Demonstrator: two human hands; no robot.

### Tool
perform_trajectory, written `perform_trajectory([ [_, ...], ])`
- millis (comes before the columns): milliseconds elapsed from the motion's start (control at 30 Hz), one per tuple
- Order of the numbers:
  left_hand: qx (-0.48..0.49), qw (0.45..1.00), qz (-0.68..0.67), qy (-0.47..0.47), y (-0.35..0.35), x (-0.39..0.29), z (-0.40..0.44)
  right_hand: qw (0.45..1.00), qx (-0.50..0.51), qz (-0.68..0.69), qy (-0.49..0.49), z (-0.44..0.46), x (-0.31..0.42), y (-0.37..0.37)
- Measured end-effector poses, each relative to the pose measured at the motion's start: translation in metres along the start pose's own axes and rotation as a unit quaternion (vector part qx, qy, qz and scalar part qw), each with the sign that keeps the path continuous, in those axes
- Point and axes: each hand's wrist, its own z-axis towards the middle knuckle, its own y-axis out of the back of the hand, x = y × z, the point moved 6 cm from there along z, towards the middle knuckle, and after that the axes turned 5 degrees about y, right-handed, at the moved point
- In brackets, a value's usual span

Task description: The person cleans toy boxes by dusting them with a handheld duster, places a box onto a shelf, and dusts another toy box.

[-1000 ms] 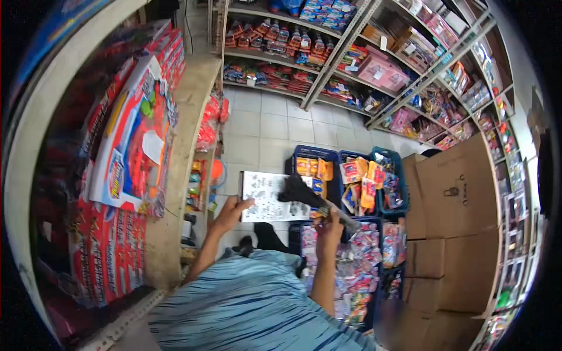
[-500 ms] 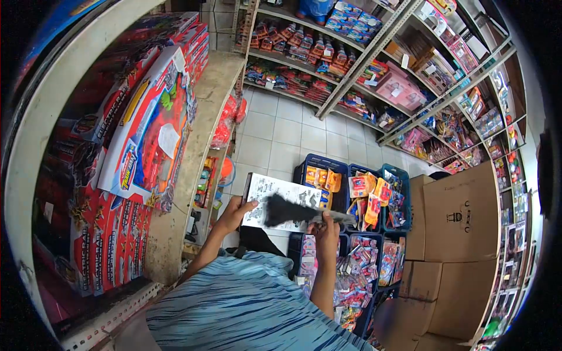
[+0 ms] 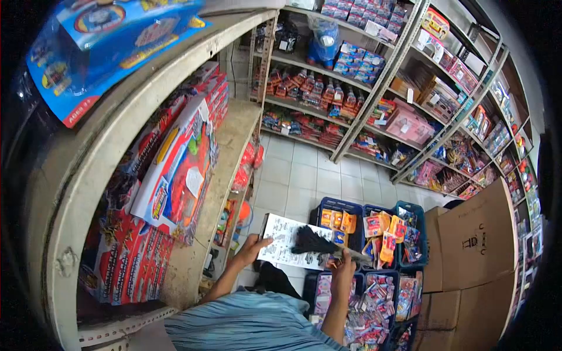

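My left hand (image 3: 250, 250) is closed on the left edge of a flat white box (image 3: 280, 235) with black printed pictures, held tilted in front of my body. My right hand (image 3: 343, 268) is wrapped round the handle of a duster (image 3: 313, 241) with dark, bushy bristles. Its bristles lie over the printed face of the box; whether they press on it I cannot tell. The box's right end is partly hidden behind the duster and my right hand.
Boxed toys (image 3: 175, 169) fill a metal shelf (image 3: 213, 169) close on my left. Blue crates (image 3: 336, 203) with packaged toys stand on the tiled floor beyond and below my hands. Large cardboard boxes (image 3: 480, 234) are at the right. Stocked shelving (image 3: 328, 70) lines the back.
The head view has tilted up, showing more upper shelf and a blue package at top left. The duster has shifted slightly right along the box. Both hands keep their hold.
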Motion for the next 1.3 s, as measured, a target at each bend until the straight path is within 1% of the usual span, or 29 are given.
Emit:
perform_trajectory([
  [33, 0.011, 1.000, 0.005, -0.004, 0.000, -0.005, -0.001, 1.000, -0.007, -0.003, 0.007, 0.000, 0.000, -0.001],
  [67, 0.006, 0.999, -0.027, -0.017, 0.004, 0.019, 0.010, 1.000, 0.027, 0.003, 0.015, -0.002, 0.003, -0.006],
  [167, -0.029, 0.999, -0.005, 0.027, -0.001, -0.009, -0.007, 0.997, 0.067, -0.048, -0.008, -0.012, 0.007, -0.014],
  [200, -0.016, 0.999, -0.019, 0.027, 0.000, 0.000, -0.002, 0.996, 0.076, -0.027, -0.030, -0.011, -0.003, -0.013],
  [267, -0.001, 1.000, -0.017, 0.023, 0.002, 0.011, 0.001, 0.996, 0.068, -0.030, -0.039, -0.015, -0.007, -0.015],
  [300, 0.007, 1.000, -0.014, 0.021, -0.001, 0.003, 0.000, 0.997, 0.064, -0.030, -0.044, -0.016, -0.008, -0.016],
  [333, -0.003, 1.000, 0.023, -0.004, -0.001, -0.011, -0.005, 0.995, 0.078, -0.022, -0.050, -0.011, -0.015, -0.015],
  [433, 0.002, 0.999, 0.034, -0.002, -0.006, -0.033, -0.008, 0.996, 0.056, -0.005, -0.071, -0.002, -0.018, -0.024],
  [467, 0.001, 0.998, 0.058, -0.004, -0.007, -0.049, -0.012, 0.996, 0.061, -0.010, -0.065, 0.002, -0.016, -0.029],
  [567, -0.017, 0.996, 0.080, -0.039, 0.005, -0.026, 0.008, 0.997, 0.064, -0.025, -0.041, 0.013, -0.007, -0.041],
  [633, -0.027, 0.994, 0.086, -0.062, 0.007, -0.030, 0.012, 0.997, 0.052, -0.044, -0.019, 0.010, 0.009, -0.049],
  [700, -0.037, 0.994, 0.090, -0.041, 0.012, -0.033, 0.009, 0.999, 0.051, -0.016, -0.002, 0.006, 0.020, -0.057],
  [733, -0.041, 0.994, 0.102, -0.026, 0.015, -0.036, 0.006, 0.998, 0.050, -0.019, -0.019, 0.009, 0.019, -0.055],
  [767, -0.045, 0.996, 0.068, -0.023, 0.015, -0.039, 0.002, 0.998, 0.050, -0.024, -0.035, 0.010, 0.018, -0.052],
  [833, -0.053, 0.998, -0.006, -0.025, 0.010, -0.052, 0.000, 0.999, 0.043, -0.006, -0.030, 0.020, 0.013, -0.052],
  [867, -0.035, 0.999, -0.008, -0.015, 0.010, -0.058, -0.002, 0.999, 0.040, 0.002, -0.027, 0.025, 0.012, -0.050],
  [967, -0.026, 0.999, 0.035, 0.024, 0.028, -0.032, 0.005, 0.999, 0.053, 0.004, -0.011, 0.029, 0.009, -0.049],
  [1000, -0.031, 0.998, 0.030, 0.041, 0.032, -0.022, 0.009, 0.999, 0.048, -0.004, -0.015, 0.027, 0.008, -0.049],
  [1067, -0.044, 0.999, -0.001, 0.008, 0.034, -0.008, 0.010, 0.998, 0.055, -0.010, -0.018, 0.028, -0.003, -0.044],
  [1133, -0.057, 0.998, -0.023, -0.013, 0.022, -0.028, 0.003, 0.997, 0.060, -0.025, -0.030, 0.022, -0.004, -0.044],
  [1167, -0.052, 0.999, 0.004, -0.006, 0.023, -0.020, 0.001, 0.997, 0.063, -0.036, -0.037, 0.019, -0.002, -0.043],
  [1233, -0.039, 0.997, 0.062, 0.005, 0.023, -0.030, 0.000, 0.995, 0.069, -0.051, -0.048, 0.017, -0.002, -0.043],
  [1300, -0.040, 0.998, 0.045, -0.007, 0.011, -0.049, -0.007, 0.995, 0.066, -0.059, -0.043, 0.020, -0.004, -0.040],
])
